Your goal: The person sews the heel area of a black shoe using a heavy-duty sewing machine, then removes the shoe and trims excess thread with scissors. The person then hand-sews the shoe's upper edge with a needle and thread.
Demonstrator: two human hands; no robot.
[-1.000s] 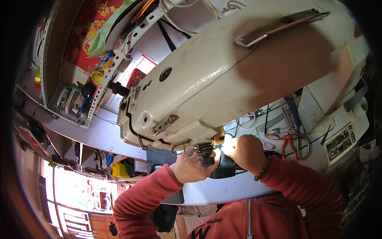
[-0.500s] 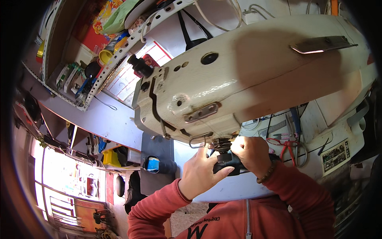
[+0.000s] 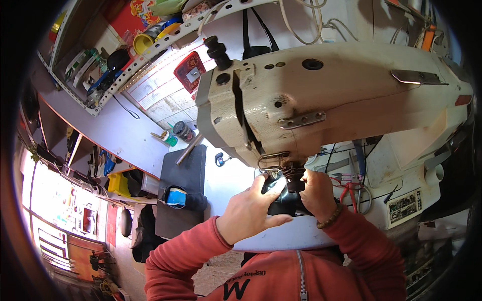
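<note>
While tucked under the machine (image 3: 331, 100), gripped dark piece (image 3: 281, 198) with left hand (image 3: 251, 213), right hand (image 3: 316, 193) closed behind it. Mostly hidden by both hands, couldn't make out what it was.

Both forearms, in red sleeves, rise from the lower edge and converge near the middle of the frame. The left hand (image 3: 249, 216) is turned back-up, its fingers extended and close together, thumb stretched out to the right, fingertips pointing up and to the right. The right hand (image 3: 317, 193) is held higher, fingers curled inward with the knuckles facing the camera, a beaded bracelet around its wrist. The two hands sit just beside each other, nearly touching.
</note>
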